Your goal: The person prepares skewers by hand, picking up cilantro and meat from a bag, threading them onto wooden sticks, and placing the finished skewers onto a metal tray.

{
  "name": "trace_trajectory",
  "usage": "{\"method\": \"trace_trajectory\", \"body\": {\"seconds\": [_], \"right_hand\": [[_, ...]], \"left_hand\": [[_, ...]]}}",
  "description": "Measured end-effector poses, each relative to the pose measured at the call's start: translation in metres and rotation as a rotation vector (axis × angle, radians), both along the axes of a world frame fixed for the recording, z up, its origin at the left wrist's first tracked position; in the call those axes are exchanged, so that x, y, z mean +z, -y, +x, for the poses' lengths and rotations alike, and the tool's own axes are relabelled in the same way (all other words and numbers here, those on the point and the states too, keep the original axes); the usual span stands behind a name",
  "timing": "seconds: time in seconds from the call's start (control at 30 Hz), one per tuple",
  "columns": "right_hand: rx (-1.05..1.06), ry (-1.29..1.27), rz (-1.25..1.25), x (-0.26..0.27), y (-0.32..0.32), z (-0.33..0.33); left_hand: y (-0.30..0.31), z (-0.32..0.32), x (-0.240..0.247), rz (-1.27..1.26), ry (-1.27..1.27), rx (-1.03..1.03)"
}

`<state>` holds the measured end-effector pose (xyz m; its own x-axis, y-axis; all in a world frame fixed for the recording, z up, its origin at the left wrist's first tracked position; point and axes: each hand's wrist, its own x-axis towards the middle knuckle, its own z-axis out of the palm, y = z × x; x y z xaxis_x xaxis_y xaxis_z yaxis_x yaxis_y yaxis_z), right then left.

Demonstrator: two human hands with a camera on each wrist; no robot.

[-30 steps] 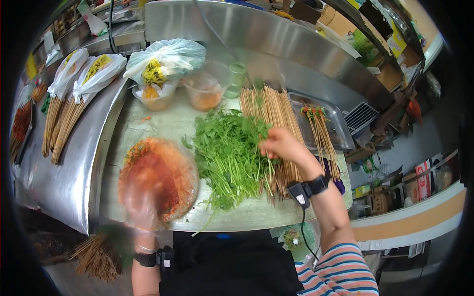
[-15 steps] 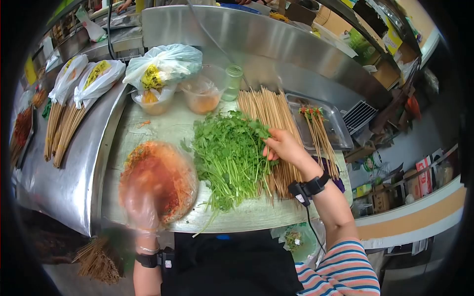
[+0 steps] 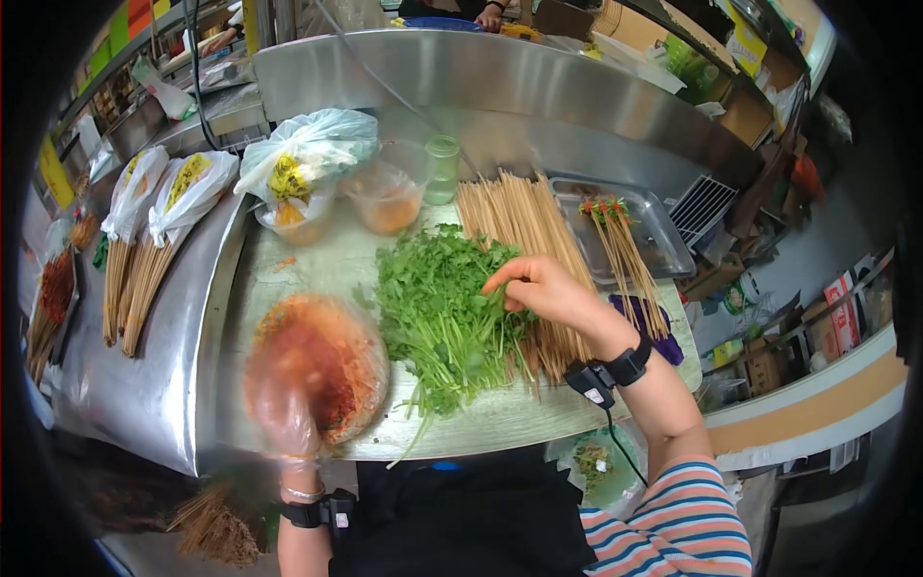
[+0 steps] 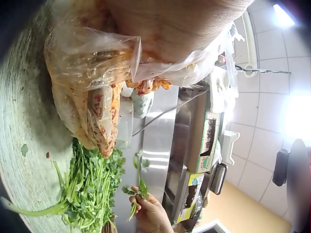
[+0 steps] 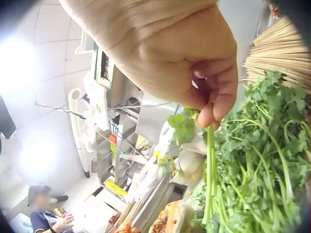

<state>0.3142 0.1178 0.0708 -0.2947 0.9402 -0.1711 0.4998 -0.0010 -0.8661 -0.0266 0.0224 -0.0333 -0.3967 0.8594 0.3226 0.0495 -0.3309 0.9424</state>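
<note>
My right hand [image 3: 504,288] hovers over the right side of a heap of green coriander [image 3: 437,308] on the steel counter. Its thumb and fingers pinch one coriander sprig [image 5: 209,160] and hold it above the heap [image 5: 265,165]. In the left wrist view the same sprig [image 4: 138,189] hangs from that hand [image 4: 150,213]. My left hand [image 3: 281,412], in a clear plastic glove [image 4: 97,116] smeared with red marinade, rests with fairly straight fingers on the near edge of a red marinated pile [image 3: 317,351] lying on plastic wrap.
Bamboo skewers [image 3: 524,231] lie right of the coriander. Beyond them stands a steel tray [image 3: 663,231] with loaded skewers. Bagged tubs [image 3: 303,168] and a small jar [image 3: 442,168] stand at the back. More bagged skewers [image 3: 144,240] lie on the left counter. The counter's front edge [image 3: 500,438] is close to my body.
My right hand has shifted slightly toward me and left over the coriander, now lifting a sprig. The left gloved hand stays on the red pile.
</note>
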Motion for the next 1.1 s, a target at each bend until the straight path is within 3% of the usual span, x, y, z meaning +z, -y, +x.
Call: {"method": "trace_trajectory", "body": {"seconds": [0.07,0.17,0.2,0.37,0.43,0.53,0.63,0.67,0.8,0.9,0.93,1.03,1.1], "right_hand": [[0.138,0.051,0.147,0.009,0.005,-0.004],[0.269,0.075,0.248,0.029,0.016,-0.019],[0.303,0.049,0.286,0.030,0.018,-0.025],[0.373,-0.036,0.394,0.036,0.037,-0.064],[0.399,-0.039,0.400,0.038,0.044,-0.081],[0.429,-0.139,0.495,0.027,0.050,-0.097],[0.380,-0.218,0.492,0.020,0.053,-0.103],[0.314,-0.246,0.472,0.018,0.054,-0.102],[0.205,-0.403,0.554,-0.017,0.060,-0.109],[0.235,-0.360,0.703,-0.026,0.061,-0.115],[0.277,-0.344,0.654,-0.029,0.060,-0.113],[0.054,-0.651,0.399,-0.027,0.050,-0.108],[0.169,-0.547,0.240,-0.041,0.038,-0.097]], "left_hand": [[0.002,0.001,0.004,-0.005,-0.070,-0.009],[0.002,0.006,0.008,-0.020,0.108,-0.077],[0.002,-0.001,0.016,-0.055,-0.055,-0.186],[0.012,0.043,0.077,0.005,-0.485,-0.250],[0.015,0.059,0.076,-0.195,-0.082,-0.498],[0.014,0.059,0.066,-0.320,-0.427,-0.604],[0.020,0.066,0.061,-0.270,-0.151,-0.494],[0.023,0.061,0.065,-0.396,0.069,-0.551],[0.019,0.053,0.052,-0.281,0.602,-0.507],[0.018,0.048,0.049,-0.249,0.600,-0.546],[0.018,0.046,0.046,-0.246,0.557,-0.497],[0.015,0.039,0.040,-0.217,0.513,-0.383],[0.016,0.039,0.044,-0.191,0.607,-0.348]]}}
